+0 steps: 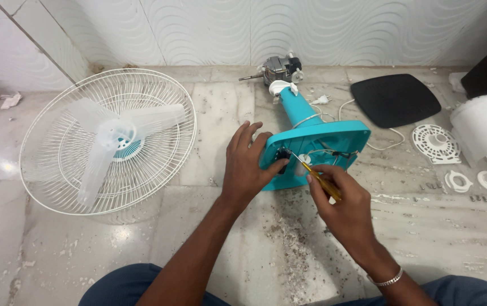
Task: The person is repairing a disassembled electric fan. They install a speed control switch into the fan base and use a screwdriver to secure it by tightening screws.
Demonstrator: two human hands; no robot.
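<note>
Head view: I see my left hand wrapped over the left edge of a turquoise fan base, which lies tipped on its side at centre frame, its open underside facing me. My right hand is clenched around a yellow-handled screwdriver whose tip points toward 10 o'clock into the wiring and a small black part inside the base. As I judge it, the dismantling is well along: the white grille with blades lies apart at 9 o'clock, the bare motor sits against the wall at 12 o'clock, the black base cover rests at 2 o'clock, and white plastic covers and rings are scattered at 3 o'clock. What remains, it seems, is the electrical fitting inside the base itself.
</note>
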